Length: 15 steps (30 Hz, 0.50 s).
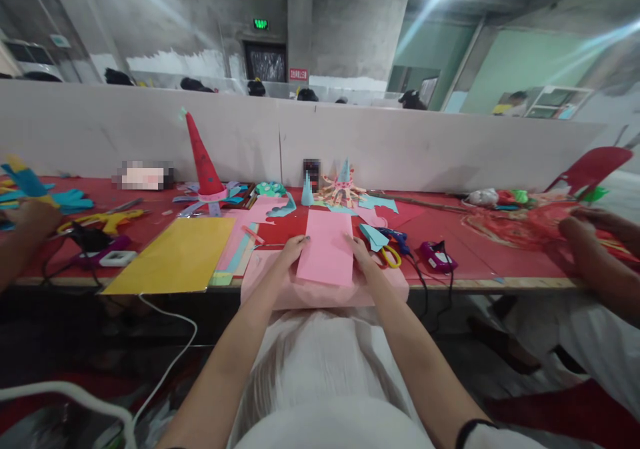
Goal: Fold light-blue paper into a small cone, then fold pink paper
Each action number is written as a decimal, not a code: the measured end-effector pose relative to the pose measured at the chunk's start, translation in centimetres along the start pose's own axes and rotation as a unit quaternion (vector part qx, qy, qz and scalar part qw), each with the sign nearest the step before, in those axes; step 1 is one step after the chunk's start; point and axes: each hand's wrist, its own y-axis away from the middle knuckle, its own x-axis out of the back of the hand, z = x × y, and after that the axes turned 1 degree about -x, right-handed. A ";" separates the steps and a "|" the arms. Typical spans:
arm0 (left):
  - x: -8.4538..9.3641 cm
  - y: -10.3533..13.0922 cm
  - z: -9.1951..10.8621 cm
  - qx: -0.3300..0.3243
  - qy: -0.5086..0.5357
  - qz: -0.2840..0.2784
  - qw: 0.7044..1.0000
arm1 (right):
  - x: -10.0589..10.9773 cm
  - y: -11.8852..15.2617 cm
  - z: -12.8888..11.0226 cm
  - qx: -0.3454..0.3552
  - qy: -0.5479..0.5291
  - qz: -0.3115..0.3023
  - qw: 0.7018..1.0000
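A pink sheet of paper [327, 245] is held up in front of me at the table's edge. My left hand [295, 247] is closed on its left side, thumb on the front face. On the opposite side my right hand [360, 250] pinches the right edge. Beneath lies a paler pink sheet [270, 292] that hangs over the edge. Just right of my right hand are a folded light-blue paper piece [374, 237], scissors with yellow handles [391, 257] and a blue glue gun [397, 237]. A small light-blue paper cone [307, 192] stands behind the held sheet.
Left of me lies a yellow sheet [173, 255] beside stacked coloured papers [240, 252]. A red cone hat [203, 165] stands behind it, a smaller decorated cone [345, 182] farther right. Co-workers' hands [33, 225] show at both sides. A purple device [437, 257] trails black cables. A white partition [240, 135] closes the back.
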 end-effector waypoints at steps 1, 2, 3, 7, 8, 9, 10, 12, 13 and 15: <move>0.0 0.0 0.0 -0.004 -0.001 -0.007 1.000 | 0.1 0.7 -0.1 0.001 -0.003 -0.003 1.000; 0.1 0.0 -0.1 -0.008 -0.002 -0.012 1.000 | 0.3 1.4 -0.1 0.003 -0.005 -0.002 1.000; 0.1 0.0 -0.2 -0.010 -0.004 -0.014 1.000 | 0.4 2.1 -0.2 0.004 -0.007 -0.002 1.000; 0.2 0.0 -0.4 -0.004 -0.016 -0.026 1.000 | 0.6 4.6 -1.0 0.010 -0.015 -0.011 1.000; 0.2 0.0 -0.5 -0.003 -0.017 -0.027 0.999 | 0.4 5.0 -1.2 0.011 -0.017 -0.012 1.000; 0.2 0.0 -0.5 -0.002 -0.017 -0.027 0.999 | 0.2 5.3 -1.5 0.012 -0.018 -0.010 1.000; 0.2 -0.1 -0.6 -0.002 -0.017 -0.026 1.000 | -0.1 5.6 -1.8 0.013 -0.018 -0.005 1.000; 0.1 -0.3 -0.8 -0.002 -0.018 -0.024 1.000 | -0.7 6.0 -2.3 0.017 -0.020 0.006 1.000; 0.1 -0.3 -0.9 -0.002 -0.018 -0.024 1.000 | -0.8 6.3 -2.5 0.021 -0.023 0.009 0.999; 0.1 -0.5 -1.0 -0.004 -0.018 -0.019 1.000 | -0.7 6.9 -2.7 0.027 -0.031 0.001 0.999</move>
